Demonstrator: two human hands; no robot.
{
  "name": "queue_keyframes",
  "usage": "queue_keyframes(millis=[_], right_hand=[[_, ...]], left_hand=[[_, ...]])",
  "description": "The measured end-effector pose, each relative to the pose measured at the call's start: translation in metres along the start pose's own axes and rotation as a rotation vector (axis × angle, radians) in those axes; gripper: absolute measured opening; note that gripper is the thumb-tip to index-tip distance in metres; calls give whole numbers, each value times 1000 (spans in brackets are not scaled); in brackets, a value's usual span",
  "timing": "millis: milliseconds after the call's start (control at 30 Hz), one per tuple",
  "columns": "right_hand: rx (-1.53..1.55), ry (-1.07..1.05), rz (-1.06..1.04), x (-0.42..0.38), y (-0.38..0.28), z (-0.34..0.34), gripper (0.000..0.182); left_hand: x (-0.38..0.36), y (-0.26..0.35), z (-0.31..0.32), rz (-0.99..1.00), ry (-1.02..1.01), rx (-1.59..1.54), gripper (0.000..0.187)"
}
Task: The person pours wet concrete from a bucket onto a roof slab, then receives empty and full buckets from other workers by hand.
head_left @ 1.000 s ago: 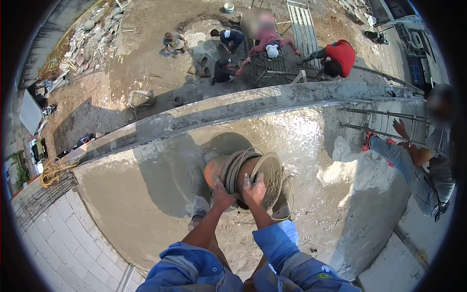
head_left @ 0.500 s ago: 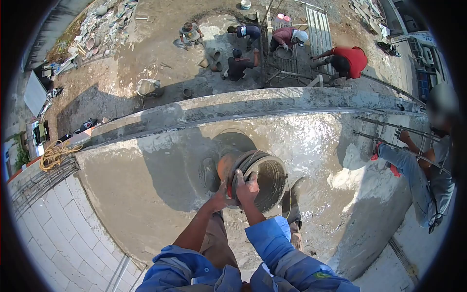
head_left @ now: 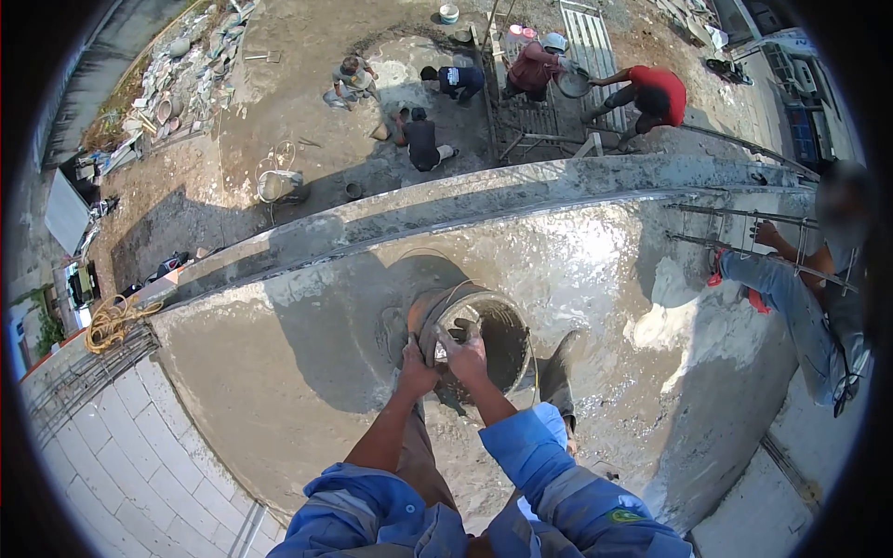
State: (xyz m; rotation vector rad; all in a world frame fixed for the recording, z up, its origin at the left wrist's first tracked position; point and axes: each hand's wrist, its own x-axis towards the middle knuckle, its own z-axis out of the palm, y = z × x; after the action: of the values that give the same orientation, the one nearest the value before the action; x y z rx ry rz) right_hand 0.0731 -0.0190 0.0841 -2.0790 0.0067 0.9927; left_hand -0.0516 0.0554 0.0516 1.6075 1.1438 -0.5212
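Note:
Concrete-smeared buckets [head_left: 512, 312], seemingly nested, lie tilted in front of me with the mouth toward the right and an orange side [head_left: 416, 314] showing at the left. My left hand [head_left: 416, 370] is closed against the outer wall, low on the near side. My right hand [head_left: 464, 355] grips the near rim, its fingers curled at the mouth. A thin wire handle arcs over the top of the buckets. Under them spreads wet grey concrete [head_left: 344, 307], with my boot [head_left: 558, 377] standing in it just right of the mouth.
A low concrete parapet [head_left: 391, 213] crosses ahead, dropping to a yard where several people work. At the right, a person [head_left: 805, 298] sits beside a rebar cage [head_left: 744, 240]. Coiled yellow rope [head_left: 113, 321] lies on rebar at the left, above pale blocks [head_left: 121, 418].
The buckets have shifted slightly left, and my right hand has moved up along the rim. Below, the helmeted person and the red-shirted person now hold a basin between them.

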Motion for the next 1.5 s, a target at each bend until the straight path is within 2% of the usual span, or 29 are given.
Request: queue_keyframes(millis=[33, 100, 133, 167, 267, 300, 367, 467, 600, 667, 700, 733, 800, 867, 933, 967, 1067, 1100, 1133, 1167, 1233, 1267, 1333, 1500], right_hand=[[62, 52, 10, -6, -13, -23, 55], [264, 27, 74, -22, -11, -68, 45], [184, 85, -39, -31, 1, -91, 38], [196, 95, 2, -41, 12, -115, 37], [-61, 171, -54, -80, 69, -182, 33], [-202, 175, 98, -100, 72, -201, 35], [-403, 209, 211, -136, 109, -226, 39], [-469, 159, 280, -181, 114, -251, 39], [-337, 140, 345, -205, 135, -250, 42], [-498, 121, 190, -205, 147, -239, 49], [-490, 125, 228, -206, 161, -230, 57], [-478, 144, 247, -207, 173, -221, 57], [-637, 148, 219, -210, 190, -215, 64], [-572, 164, 210, -209, 200, -212, 64], [-524, 155, 260, -204, 177, -220, 63], [-502, 153, 261, -202, 174, -224, 63], [-457, 100, 325, -197, 157, -237, 63], [-457, 44, 372, -195, 150, -243, 73], [-453, 51, 381, -195, 148, -246, 73], [-426, 63, 354, -195, 147, -248, 72], [-434, 36, 350, -194, 146, -251, 71], [-430, 41, 358, -194, 145, -253, 71], [-345, 54, 345, -193, 138, -257, 71], [-428, 132, 294, -194, 138, -255, 66]], left_hand=[[0, 7, 1, -32, -1, 45, 110], [-1, 18, 1, -50, -13, 60, 109], [-2, 23, 1, -81, -12, 64, 108], [-1, 26, 2, -73, -14, 73, 108], [0, 33, 5, -82, -28, 100, 106], [0, 37, 7, -101, -4, 122, 106], [1, 42, 11, -109, 15, 154, 106], [6, 48, 18, -109, 19, 240, 106], [3, 77, 25, -197, 29, 304, 107], [8, 86, 37, -203, 6, 335, 108], [10, 88, 43, -228, 72, 337, 105], [13, 89, 47, -257, 145, 335, 103], [19, 91, 56, -245, 150, 358, 101], [24, 97, 65, -229, 164, 374, 98], [25, 112, 68, -252, 104, 159, 105], [29, 111, 70, -244, 97, 167, 105], [45, 101, 68, -281, 68, 145, 100], [50, 101, 65, -316, 37, 120, 95], [56, 99, 62, -350, 7, 95, 91], [60, 95, 59, -349, -1, 101, 91], [67, 93, 59, -350, 99, 110, 79], [69, 91, 60, -347, 92, 116, 79], [63, 105, 57, -350, 51, 45, 67], [64, 97, 62, -317, 92, 62, 60]])
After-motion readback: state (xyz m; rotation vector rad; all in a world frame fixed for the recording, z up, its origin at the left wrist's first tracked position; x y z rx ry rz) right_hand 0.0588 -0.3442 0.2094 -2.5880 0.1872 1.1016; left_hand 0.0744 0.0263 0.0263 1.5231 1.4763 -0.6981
